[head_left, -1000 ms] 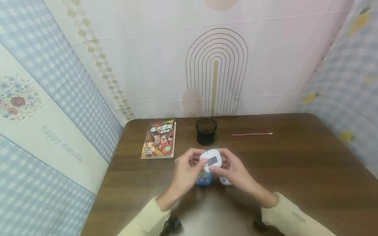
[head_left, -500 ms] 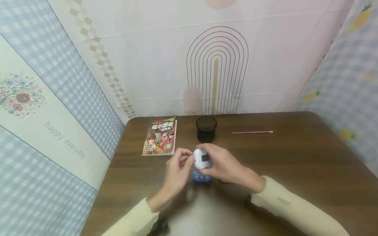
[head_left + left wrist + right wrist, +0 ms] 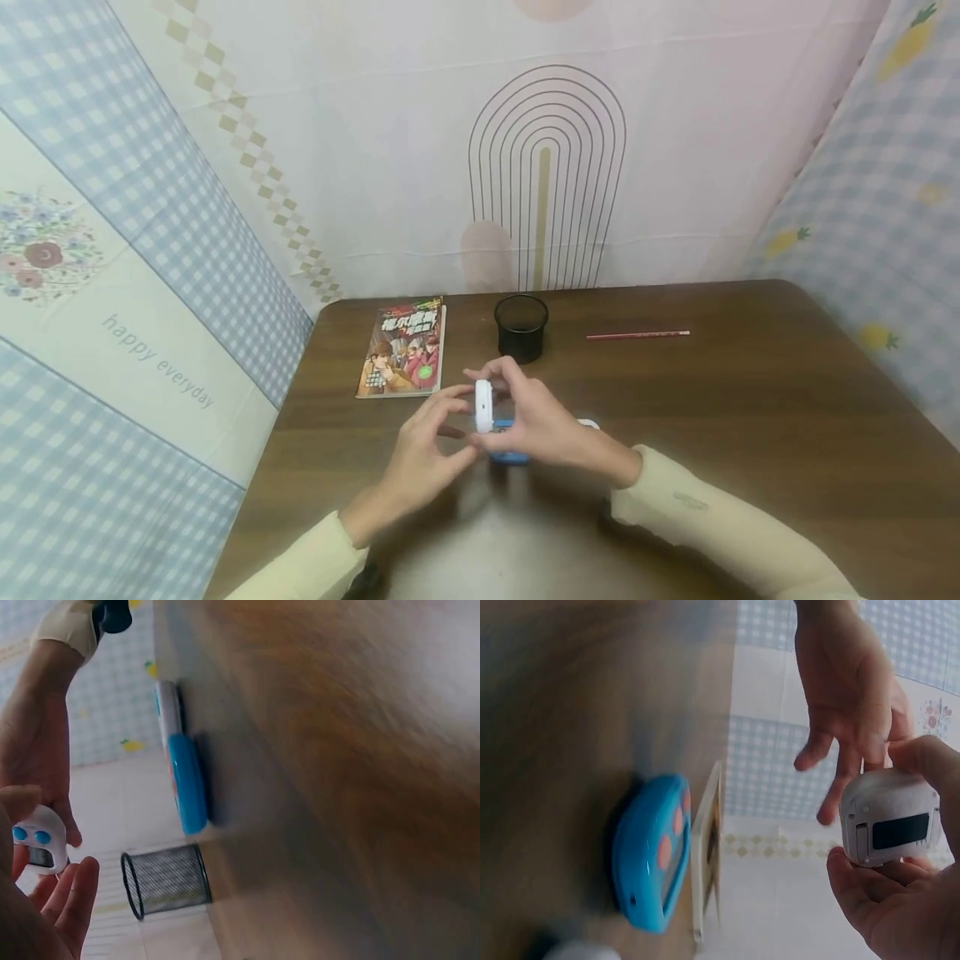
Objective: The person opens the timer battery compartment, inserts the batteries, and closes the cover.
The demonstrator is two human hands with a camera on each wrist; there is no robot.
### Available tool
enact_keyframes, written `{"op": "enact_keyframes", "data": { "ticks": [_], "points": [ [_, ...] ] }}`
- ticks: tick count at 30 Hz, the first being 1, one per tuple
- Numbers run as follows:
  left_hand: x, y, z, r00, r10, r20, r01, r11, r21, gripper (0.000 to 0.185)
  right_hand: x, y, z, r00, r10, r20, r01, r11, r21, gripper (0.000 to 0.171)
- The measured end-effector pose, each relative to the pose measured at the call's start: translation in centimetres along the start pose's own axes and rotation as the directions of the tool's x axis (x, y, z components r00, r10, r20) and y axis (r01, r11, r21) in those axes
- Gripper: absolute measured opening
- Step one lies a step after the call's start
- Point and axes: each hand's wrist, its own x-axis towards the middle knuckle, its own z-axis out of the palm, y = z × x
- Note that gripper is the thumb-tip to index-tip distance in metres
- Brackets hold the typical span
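Note:
Held up on edge by my right hand [image 3: 536, 417] is a white digital timer [image 3: 483, 406], gripped between thumb and fingers. Its back with a dark rectangle faces the right wrist view; the display and blue buttons show in the left wrist view. My left hand [image 3: 420, 454] is beside its display side, fingers spread and loosely bent; whether a fingertip touches it I cannot tell. Under the hands a blue timer [image 3: 651, 851] with pinkish buttons lies on the table, partly hidden in the head view. Another white timer [image 3: 169, 712] lies beside it, mostly covered by my right wrist in the head view.
A black mesh pen cup [image 3: 521, 329] stands behind the hands. To its left lies a comic-style book [image 3: 402, 350], to its right a red pencil [image 3: 637, 336]. Patterned cloth hangs behind the brown table [image 3: 750, 400] and along both sides.
The white timer has turned from face-up view to edge-on and shifted left. My left hand has let go of it and moved left and down; the right hand keeps its grip.

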Motion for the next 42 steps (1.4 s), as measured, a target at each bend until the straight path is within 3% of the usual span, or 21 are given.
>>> {"op": "enact_keyframes", "data": {
  "ticks": [6, 8, 13, 17, 21, 27, 32, 36, 42],
  "points": [
    [-0.3, -0.8, -1.3, 1.000, -0.007, -0.003, 0.007, 0.998, 0.067, 0.043, 0.4, -0.1, 1.6, 0.995, 0.081, 0.056, -0.089, 0.982, 0.168, 0.065],
    [-0.5, -1.1, -1.7, 1.000, 0.003, 0.009, -0.004, 0.998, 0.069, 0.042, 0.5, -0.1, 1.9, 0.990, 0.106, 0.090, -0.120, 0.979, 0.167, 0.067],
    [-0.9, -1.7, -2.9, 0.996, -0.008, 0.084, 0.001, 0.997, 0.081, 0.046, 0.8, 0.1, 2.2, 0.981, 0.138, 0.135, -0.135, 0.990, -0.036, 0.068],
    [-1.4, -2.1, -3.8, 0.986, -0.055, 0.154, 0.028, 0.985, 0.171, 0.048, 1.1, 0.2, 2.4, 0.978, 0.150, 0.141, -0.104, 0.951, -0.291, 0.069],
    [-1.8, -2.5, -4.5, 0.966, -0.107, 0.235, 0.034, 0.955, 0.296, 0.049, 1.3, 0.4, 3.2, 0.966, 0.192, 0.176, -0.085, 0.872, -0.483, 0.065],
    [-1.8, -3.1, -4.8, 0.914, -0.226, 0.338, 0.071, 0.907, 0.415, 0.045, 1.6, 1.0, 4.8, 0.938, 0.275, 0.213, -0.088, 0.780, -0.619, 0.056],
    [-1.7, -3.8, -4.5, 0.867, -0.301, 0.396, 0.089, 0.877, 0.472, 0.042, 1.8, 1.6, 5.8, 0.913, 0.338, 0.226, -0.105, 0.733, -0.672, 0.059],
    [-1.6, -4.0, -4.1, 0.839, -0.335, 0.428, 0.090, 0.862, 0.499, 0.041, 1.6, 1.8, 6.2, 0.910, 0.342, 0.236, -0.083, 0.706, -0.703, 0.062],
    [-1.8, -3.9, -3.9, 0.832, -0.336, 0.442, 0.088, 0.866, 0.493, 0.040, 1.1, 2.2, 6.5, 0.916, 0.324, 0.235, -0.053, 0.680, -0.731, 0.065]
  ]
}}
